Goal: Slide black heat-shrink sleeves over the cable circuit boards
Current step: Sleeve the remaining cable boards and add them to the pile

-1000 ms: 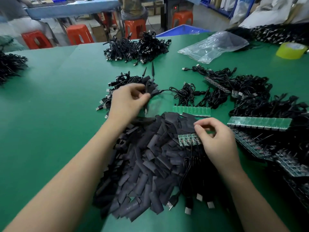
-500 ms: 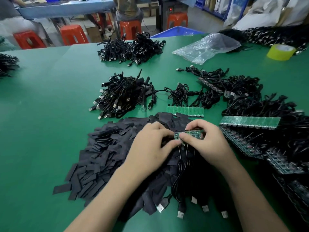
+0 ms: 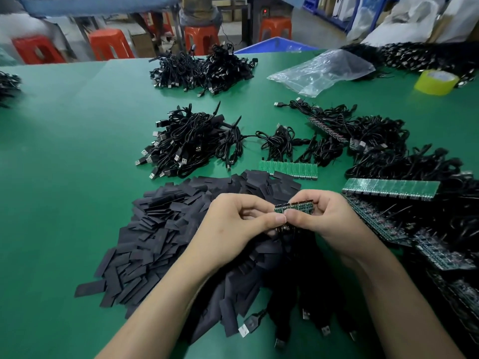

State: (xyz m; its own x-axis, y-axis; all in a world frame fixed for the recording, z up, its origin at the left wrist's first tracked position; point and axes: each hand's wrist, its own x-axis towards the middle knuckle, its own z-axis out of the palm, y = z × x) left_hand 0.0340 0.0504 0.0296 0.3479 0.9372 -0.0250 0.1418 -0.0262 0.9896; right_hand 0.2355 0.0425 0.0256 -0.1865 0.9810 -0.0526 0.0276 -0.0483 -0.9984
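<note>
A strip of small green circuit boards (image 3: 295, 206) with black cables hanging from it is held above a big pile of flat black heat-shrink sleeves (image 3: 160, 229). My left hand (image 3: 233, 229) pinches the strip's left end between thumb and fingers. My right hand (image 3: 326, 218) grips the rest of the strip, thumb tip touching the left thumb. The cables' USB plugs (image 3: 246, 329) trail toward the near table edge. Whether a sleeve sits between the fingers is hidden.
On the green table (image 3: 64, 177) lie a heap of sleeved USB cables (image 3: 189, 146), another cable heap (image 3: 204, 69) farther back, more board strips (image 3: 289, 169) (image 3: 391, 189) with cables at right, a clear plastic bag (image 3: 321, 71) and a yellow tape roll (image 3: 436, 81).
My left hand left the cable heap at the back and came to the board strip. Both hands lifted the strip slightly and now pinch it together.
</note>
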